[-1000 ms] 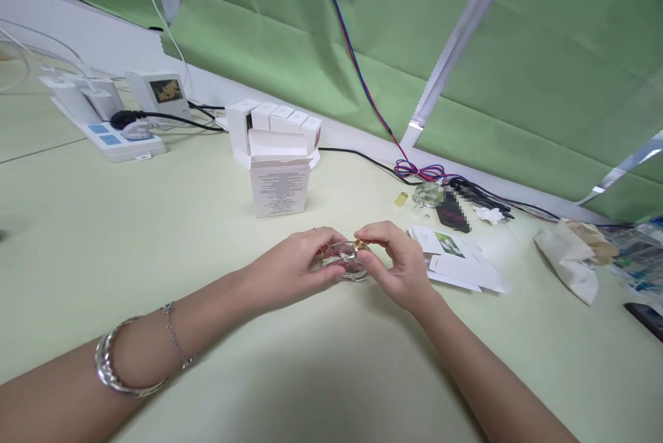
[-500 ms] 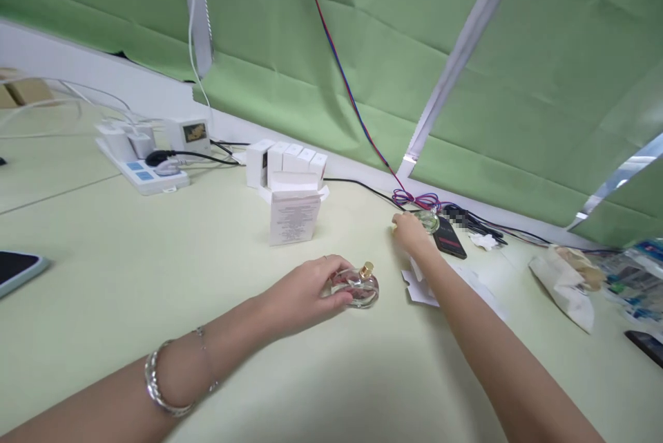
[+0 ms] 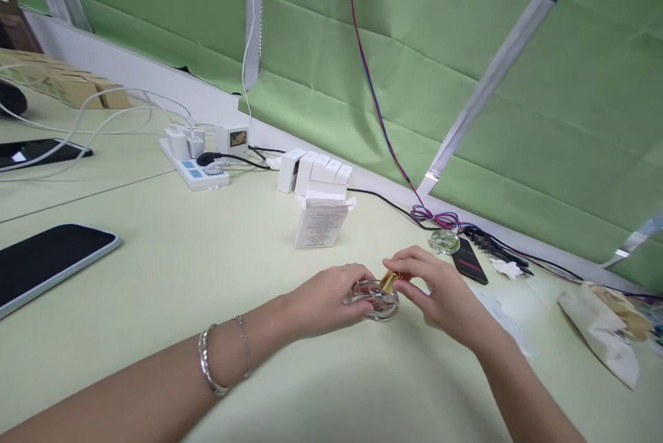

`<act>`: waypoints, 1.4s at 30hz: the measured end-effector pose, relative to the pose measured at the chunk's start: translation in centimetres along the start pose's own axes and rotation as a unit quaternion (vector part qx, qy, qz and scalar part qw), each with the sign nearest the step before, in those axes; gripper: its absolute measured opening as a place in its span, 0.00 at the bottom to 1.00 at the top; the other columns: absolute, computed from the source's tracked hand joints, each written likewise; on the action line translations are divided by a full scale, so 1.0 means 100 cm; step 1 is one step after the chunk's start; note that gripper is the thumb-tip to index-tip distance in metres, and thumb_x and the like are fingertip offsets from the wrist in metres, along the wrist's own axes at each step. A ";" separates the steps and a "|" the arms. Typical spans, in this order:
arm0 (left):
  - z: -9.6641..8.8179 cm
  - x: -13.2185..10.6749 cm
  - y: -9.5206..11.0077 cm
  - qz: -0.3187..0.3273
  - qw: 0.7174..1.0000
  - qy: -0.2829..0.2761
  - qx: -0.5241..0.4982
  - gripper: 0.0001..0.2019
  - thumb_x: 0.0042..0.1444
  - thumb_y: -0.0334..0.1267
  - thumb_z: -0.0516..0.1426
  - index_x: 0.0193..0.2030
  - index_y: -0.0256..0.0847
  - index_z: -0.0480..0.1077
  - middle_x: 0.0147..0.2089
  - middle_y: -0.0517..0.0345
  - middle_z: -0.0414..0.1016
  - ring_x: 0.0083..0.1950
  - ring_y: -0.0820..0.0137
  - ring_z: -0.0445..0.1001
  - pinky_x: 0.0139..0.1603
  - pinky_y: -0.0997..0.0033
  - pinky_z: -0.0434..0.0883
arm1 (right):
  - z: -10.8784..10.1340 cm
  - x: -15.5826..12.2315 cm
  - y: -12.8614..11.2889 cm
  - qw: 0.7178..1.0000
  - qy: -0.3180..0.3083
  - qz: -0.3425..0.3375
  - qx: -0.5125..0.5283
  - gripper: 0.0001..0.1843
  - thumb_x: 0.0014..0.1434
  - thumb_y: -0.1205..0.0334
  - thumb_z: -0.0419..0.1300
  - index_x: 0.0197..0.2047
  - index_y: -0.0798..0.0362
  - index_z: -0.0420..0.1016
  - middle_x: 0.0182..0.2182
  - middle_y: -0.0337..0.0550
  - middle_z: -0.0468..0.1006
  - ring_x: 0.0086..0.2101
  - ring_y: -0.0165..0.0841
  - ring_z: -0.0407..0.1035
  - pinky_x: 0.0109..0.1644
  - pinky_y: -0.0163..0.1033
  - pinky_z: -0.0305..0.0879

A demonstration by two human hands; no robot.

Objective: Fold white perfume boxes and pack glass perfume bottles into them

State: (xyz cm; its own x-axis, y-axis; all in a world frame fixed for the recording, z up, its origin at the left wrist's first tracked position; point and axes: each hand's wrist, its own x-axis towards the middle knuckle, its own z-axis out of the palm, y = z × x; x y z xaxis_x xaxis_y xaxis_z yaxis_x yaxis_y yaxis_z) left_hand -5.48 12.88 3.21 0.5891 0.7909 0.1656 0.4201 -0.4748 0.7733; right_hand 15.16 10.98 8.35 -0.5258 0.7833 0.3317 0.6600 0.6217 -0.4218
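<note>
My left hand (image 3: 329, 299) is wrapped round a round clear glass perfume bottle (image 3: 382, 307) with a pinkish tint, tilted low over the table. Between the thumb and fingers of my right hand (image 3: 441, 289) is a shiny gold cap (image 3: 389, 282), held at the bottle's neck. Whether the cap sits fully on the neck cannot be made out. Behind my hands stands a white printed carton (image 3: 320, 225) with its top flaps open. A second round perfume bottle (image 3: 444, 242), greenish, lies farther back on the right.
Small white boxes (image 3: 315, 172) stand in a row behind the carton. A power strip (image 3: 199, 175) with plugs is at the back left. Phones lie at the left (image 3: 54, 260) and right (image 3: 470, 261). Bundled cables (image 3: 497, 249) and a cloth bag (image 3: 595, 329) are on the right.
My right hand has come back from beside the greenish bottle to the pinkish one, and a gold cap now shows in its fingers. My left hand keeps its hold. The view has shifted left.
</note>
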 end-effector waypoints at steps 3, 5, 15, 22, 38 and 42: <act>0.001 -0.001 -0.001 0.019 1.000 0.001 0.015 0.13 0.53 0.38 0.55 0.46 0.43 0.69 0.42 0.57 0.75 0.41 0.63 0.74 0.36 0.70 0.68 | 0.023 -0.010 0.011 0.998 0.058 -0.006 0.040 0.14 0.62 0.66 0.54 0.50 0.45 0.71 0.44 0.46 0.75 0.41 0.35 0.74 0.43 0.41 0.73; 0.001 -0.002 0.000 0.029 0.999 -0.004 0.027 0.12 0.53 0.38 0.55 0.45 0.43 0.69 0.41 0.56 0.75 0.40 0.64 0.73 0.36 0.69 0.68 | 0.036 -0.019 0.016 0.995 0.073 0.009 0.062 0.15 0.62 0.65 0.55 0.52 0.44 0.69 0.45 0.46 0.75 0.45 0.37 0.73 0.47 0.43 0.72; -0.036 0.011 -0.040 0.013 0.853 0.518 -0.052 0.35 0.47 0.51 0.58 0.57 0.43 0.44 0.60 0.43 0.49 0.63 0.54 0.54 0.60 0.50 0.56 | 0.089 -0.034 0.025 0.986 0.114 0.091 0.079 0.29 0.62 0.64 0.51 0.64 0.46 0.47 0.53 0.51 0.71 0.47 0.38 0.74 0.52 0.50 0.70; -0.042 0.016 -0.061 -0.073 0.945 0.299 -0.107 0.29 0.47 0.44 0.60 0.55 0.39 0.58 0.45 0.48 0.72 0.45 0.56 0.74 0.47 0.52 0.70 | 0.078 -0.036 0.030 0.978 0.208 -0.008 -0.018 0.22 0.62 0.64 0.53 0.59 0.44 0.55 0.48 0.49 0.75 0.46 0.41 0.74 0.46 0.47 0.74; -0.001 -0.001 -0.005 0.042 0.990 -0.023 -0.136 0.18 0.47 0.30 0.59 0.48 0.44 0.71 0.47 0.61 0.77 0.46 0.65 0.74 0.48 0.66 0.70 | 0.026 -0.027 -0.010 0.934 0.300 -0.190 0.052 0.28 0.59 0.72 0.58 0.59 0.43 0.56 0.45 0.48 0.74 0.45 0.39 0.71 0.43 0.47 0.73; 0.002 -0.001 -0.006 0.035 0.990 -0.006 -0.139 0.19 0.47 0.30 0.59 0.48 0.43 0.70 0.46 0.60 0.77 0.45 0.65 0.74 0.48 0.66 0.70 | 0.022 -0.026 -0.006 0.965 0.239 -0.106 0.017 0.19 0.64 0.65 0.52 0.57 0.44 0.60 0.43 0.46 0.76 0.40 0.36 0.73 0.39 0.40 0.72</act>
State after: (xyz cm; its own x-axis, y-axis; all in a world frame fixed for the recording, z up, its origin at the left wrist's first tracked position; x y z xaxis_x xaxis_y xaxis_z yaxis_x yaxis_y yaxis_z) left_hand -5.64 13.04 2.56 0.6192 0.7542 0.2184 0.1725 -0.4021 0.8992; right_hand 14.93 8.59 5.91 -0.3338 0.5555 0.7616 0.5432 0.7736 -0.3263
